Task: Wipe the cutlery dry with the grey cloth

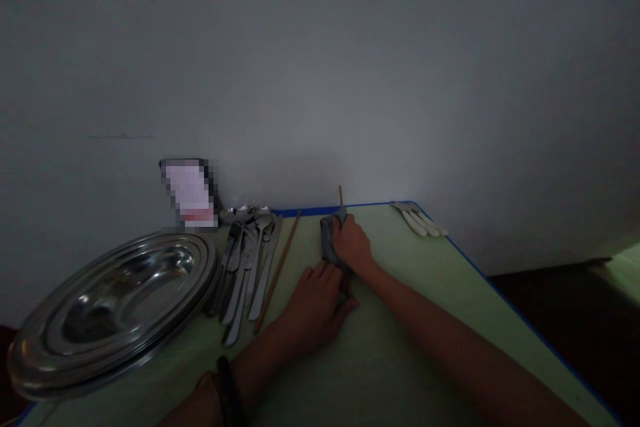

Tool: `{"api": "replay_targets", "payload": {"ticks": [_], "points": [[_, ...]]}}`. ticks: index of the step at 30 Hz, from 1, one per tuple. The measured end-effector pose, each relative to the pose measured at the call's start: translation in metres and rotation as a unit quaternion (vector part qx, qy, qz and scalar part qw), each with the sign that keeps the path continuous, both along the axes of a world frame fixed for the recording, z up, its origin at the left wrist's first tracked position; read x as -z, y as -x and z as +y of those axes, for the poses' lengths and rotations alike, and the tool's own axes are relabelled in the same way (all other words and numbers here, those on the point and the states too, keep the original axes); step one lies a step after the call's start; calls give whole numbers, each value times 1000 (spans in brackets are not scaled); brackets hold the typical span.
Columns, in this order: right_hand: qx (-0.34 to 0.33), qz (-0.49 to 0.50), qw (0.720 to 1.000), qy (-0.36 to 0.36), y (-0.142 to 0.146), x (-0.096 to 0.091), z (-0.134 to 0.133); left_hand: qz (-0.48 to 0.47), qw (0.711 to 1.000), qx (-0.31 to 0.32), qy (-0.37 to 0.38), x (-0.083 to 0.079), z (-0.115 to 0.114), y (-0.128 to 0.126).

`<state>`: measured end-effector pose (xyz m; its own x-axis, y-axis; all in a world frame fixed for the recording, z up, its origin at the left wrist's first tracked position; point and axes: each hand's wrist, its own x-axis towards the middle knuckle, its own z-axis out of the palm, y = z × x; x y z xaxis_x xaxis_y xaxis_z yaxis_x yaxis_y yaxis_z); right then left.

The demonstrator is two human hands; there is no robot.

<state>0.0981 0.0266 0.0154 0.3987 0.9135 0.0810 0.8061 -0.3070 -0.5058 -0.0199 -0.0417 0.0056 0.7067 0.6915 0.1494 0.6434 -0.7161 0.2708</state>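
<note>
The right hand (353, 243) is grasping a grey cloth (327, 240) above the middle of the table (430, 267). A thin stick (341, 195) is projecting from the far end of the cloth toward the wall (320, 80). The left hand (315, 303) is curving its fingers just below the cloth, nearer the person; whether it is gripping anything cannot be determined. To the left, a second stick (277, 273) is lying beside the cutlery (245, 267), and stacked plates (120, 300) are resting beyond. White-handled forks (413, 220) are lying at the far right corner.
</note>
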Motion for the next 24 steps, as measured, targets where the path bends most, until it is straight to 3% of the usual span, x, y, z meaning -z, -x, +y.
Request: {"api": "replay_targets", "payload": {"ticks": [4, 9, 24], "points": [[-14, 22, 1000, 3, 2, 1, -21, -16, 1000, -3, 4, -1, -1, 0], [-26, 20, 999, -1, 1, 0, -21, -8, 1000, -7, -6, -1, -4, 0], [23, -1, 999, -33, -8, -23, 64, 22, 1000, -16, 8, -2, -4, -4]]}}
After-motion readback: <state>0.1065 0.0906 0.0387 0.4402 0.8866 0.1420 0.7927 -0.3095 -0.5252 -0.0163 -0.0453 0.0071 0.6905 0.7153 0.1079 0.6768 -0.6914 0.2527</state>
